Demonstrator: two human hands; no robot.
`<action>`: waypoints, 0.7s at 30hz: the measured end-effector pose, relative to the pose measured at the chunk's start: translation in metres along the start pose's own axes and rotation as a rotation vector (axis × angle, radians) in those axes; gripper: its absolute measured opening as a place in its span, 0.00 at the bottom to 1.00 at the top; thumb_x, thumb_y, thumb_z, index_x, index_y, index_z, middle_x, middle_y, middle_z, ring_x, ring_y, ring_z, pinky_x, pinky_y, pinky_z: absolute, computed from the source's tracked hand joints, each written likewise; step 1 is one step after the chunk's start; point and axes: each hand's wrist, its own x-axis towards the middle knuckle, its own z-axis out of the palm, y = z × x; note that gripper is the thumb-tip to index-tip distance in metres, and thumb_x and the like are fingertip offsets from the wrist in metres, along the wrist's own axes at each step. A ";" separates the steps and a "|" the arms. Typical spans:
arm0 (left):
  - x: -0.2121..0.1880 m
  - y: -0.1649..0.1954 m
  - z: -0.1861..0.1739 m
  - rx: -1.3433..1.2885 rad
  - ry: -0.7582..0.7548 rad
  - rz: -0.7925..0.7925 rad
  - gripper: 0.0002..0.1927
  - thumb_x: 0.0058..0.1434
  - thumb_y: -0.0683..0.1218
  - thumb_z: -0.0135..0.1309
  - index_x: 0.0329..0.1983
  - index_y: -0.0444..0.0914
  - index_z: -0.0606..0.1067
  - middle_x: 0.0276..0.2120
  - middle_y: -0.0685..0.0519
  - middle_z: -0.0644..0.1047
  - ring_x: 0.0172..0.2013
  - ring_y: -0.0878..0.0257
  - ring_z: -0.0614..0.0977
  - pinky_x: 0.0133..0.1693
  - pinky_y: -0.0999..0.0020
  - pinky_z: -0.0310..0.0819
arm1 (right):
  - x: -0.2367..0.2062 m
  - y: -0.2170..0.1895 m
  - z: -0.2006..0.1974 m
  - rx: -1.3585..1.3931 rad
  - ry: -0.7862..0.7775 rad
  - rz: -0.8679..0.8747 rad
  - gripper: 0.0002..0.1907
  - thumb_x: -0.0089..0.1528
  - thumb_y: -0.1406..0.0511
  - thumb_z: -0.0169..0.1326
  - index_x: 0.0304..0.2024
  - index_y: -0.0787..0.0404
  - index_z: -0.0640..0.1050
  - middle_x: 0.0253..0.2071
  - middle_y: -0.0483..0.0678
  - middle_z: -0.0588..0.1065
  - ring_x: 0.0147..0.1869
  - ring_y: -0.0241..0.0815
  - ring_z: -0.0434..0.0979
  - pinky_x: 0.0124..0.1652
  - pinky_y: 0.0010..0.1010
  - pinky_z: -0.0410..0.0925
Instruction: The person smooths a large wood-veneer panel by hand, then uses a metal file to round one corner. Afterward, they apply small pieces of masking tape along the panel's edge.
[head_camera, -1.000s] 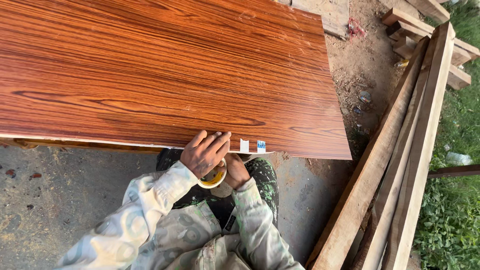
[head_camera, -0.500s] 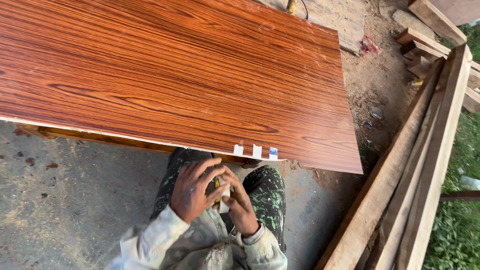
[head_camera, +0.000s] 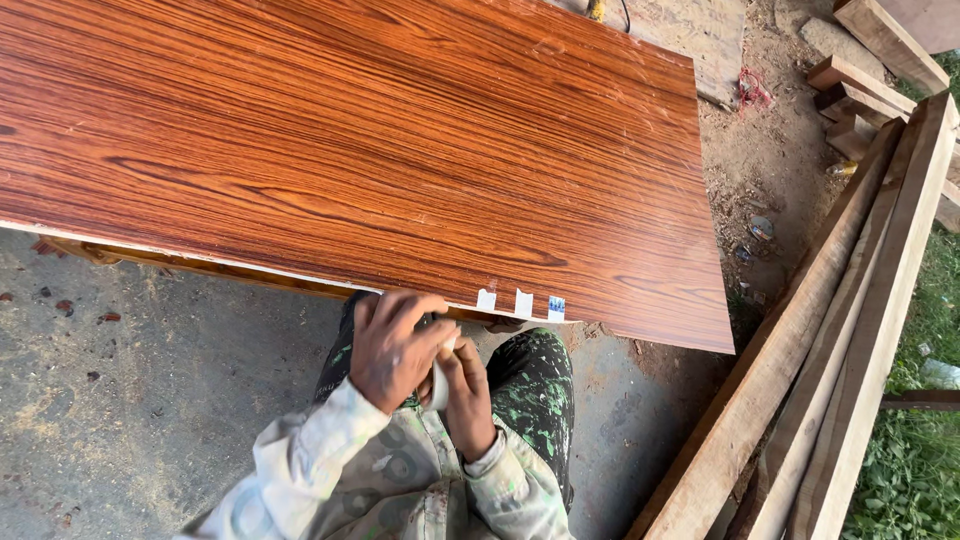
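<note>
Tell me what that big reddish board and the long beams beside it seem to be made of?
The board looks like wood or a wood-grain veneered panel with a smooth, glossy reddish-brown finish: bold dark grain lines, a slight sheen and a pale edge. The beams look like raw, unfinished timber: pale, matte and rough-sawn. The little strips on the board's edge look like tape.

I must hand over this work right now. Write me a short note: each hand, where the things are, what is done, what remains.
Left hand and right hand are together at the near edge of the wood-grain panel, holding a tape roll between them.
Done: three small tape pieces sit on the panel's near edge, right of the hands.
Left: the rest of that edge has no tape pieces.
Timber beams lie on the right.
</note>
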 end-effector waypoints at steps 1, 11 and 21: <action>0.007 -0.003 0.001 0.009 -0.020 -0.029 0.07 0.53 0.49 0.63 0.36 0.48 0.83 0.46 0.62 0.77 0.50 0.58 0.74 0.49 0.51 0.61 | 0.004 0.002 0.002 0.024 0.003 -0.031 0.10 0.75 0.63 0.42 0.49 0.63 0.71 0.28 0.46 0.74 0.27 0.33 0.73 0.29 0.23 0.67; 0.051 -0.015 0.008 -0.051 -0.086 -0.185 0.05 0.53 0.52 0.65 0.30 0.48 0.83 0.41 0.64 0.76 0.46 0.58 0.72 0.45 0.50 0.55 | 0.045 0.026 0.001 0.006 0.161 -0.214 0.10 0.74 0.64 0.47 0.46 0.66 0.74 0.33 0.45 0.76 0.31 0.30 0.72 0.33 0.22 0.67; 0.078 -0.041 0.028 -0.045 -0.161 -0.156 0.17 0.50 0.58 0.68 0.33 0.44 0.78 0.33 0.58 0.72 0.41 0.57 0.71 0.45 0.53 0.55 | 0.085 0.038 -0.018 -0.162 0.132 -0.373 0.09 0.71 0.66 0.51 0.48 0.67 0.77 0.36 0.47 0.79 0.34 0.34 0.78 0.34 0.26 0.73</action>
